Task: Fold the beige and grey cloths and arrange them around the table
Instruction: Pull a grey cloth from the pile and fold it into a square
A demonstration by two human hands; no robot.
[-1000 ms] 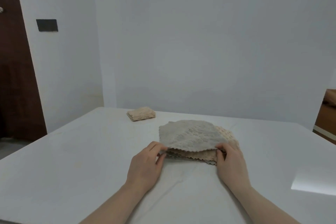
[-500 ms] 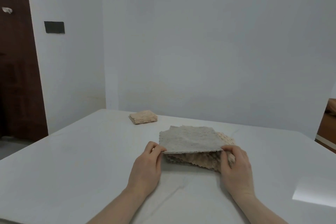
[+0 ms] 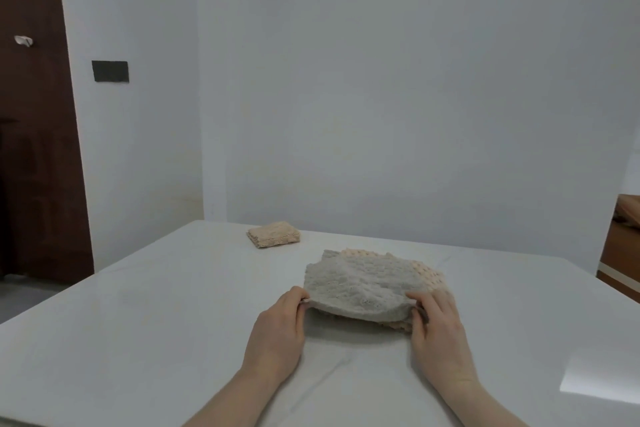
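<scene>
Head view was centred on a grey cloth (image 3: 363, 288), which was laid on top of a pile of beige cloths (image 3: 431, 276) near the middle of the white table (image 3: 156, 340). The near-left corner of the grey cloth was pinched between thumb and curled fingers of the left hand (image 3: 277, 333), and its near-right corner was gripped by the curled fingers of the right hand (image 3: 438, 333); the near edge was held lifted just clear of the pile, while the far part was left resting on it. Beige edges were seen beyond and to the right of the grey cloth, and under its raised near edge. A folded beige cloth (image 3: 273, 235) was set well beyond the grey cloth and to its left, close to the far edge of the table.

No container was seen on the table. A bright patch of reflected light (image 3: 602, 381) was seen on the tabletop, right of the grey cloth. Behind the cloth, plain pale walls (image 3: 381, 97) were seen, with a dark plate (image 3: 110, 71) on the wall to the left and a dark wooden door (image 3: 34, 149) further left. Bare tabletop was seen on every side of the grey cloth, widest to its left.
</scene>
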